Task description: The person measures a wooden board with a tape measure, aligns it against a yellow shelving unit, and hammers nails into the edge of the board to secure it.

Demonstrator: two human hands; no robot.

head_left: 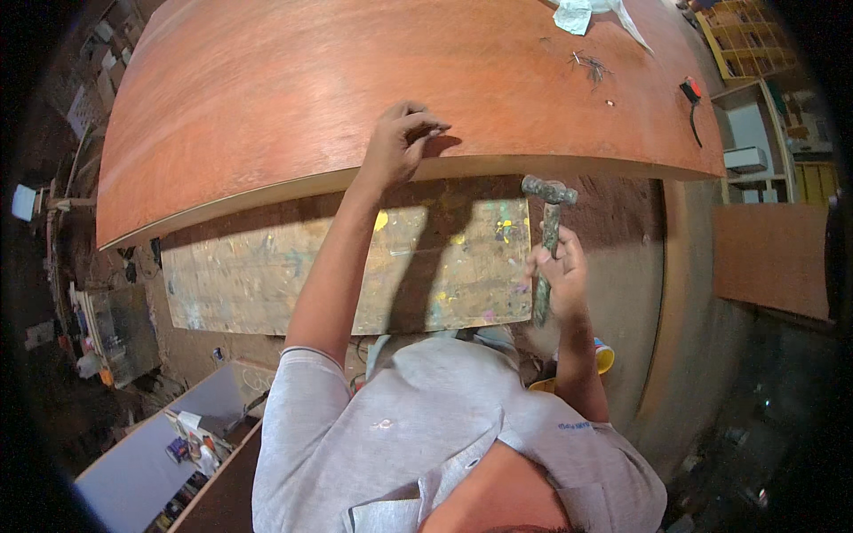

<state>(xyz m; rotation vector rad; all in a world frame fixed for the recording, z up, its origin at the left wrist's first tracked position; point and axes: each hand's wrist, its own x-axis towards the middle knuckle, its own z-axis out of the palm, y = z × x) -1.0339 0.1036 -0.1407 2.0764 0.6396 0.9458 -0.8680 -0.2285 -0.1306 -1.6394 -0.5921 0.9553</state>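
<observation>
A large reddish-brown wooden panel (267,98) spans the far side, its near edge facing me. Just above that edge, my left hand (404,142) is closed with thumb and fingertips pinched together; whatever they hold is too small to make out. My right hand (562,266) grips a hammer (551,222) by its worn, paint-marked handle. The hammer stands roughly upright, with its metal head a little below the panel's edge and to the right of my left hand. A loose pile of nails (591,67) lies on the panel toward the far right.
A paint-spattered board (355,266) lies lower down, between me and the panel. On the panel's right end is a red and black tape measure (690,90); white plastic (573,16) lies at the far edge. A tray with assorted items (124,484) stands lower left, shelving (755,133) at right.
</observation>
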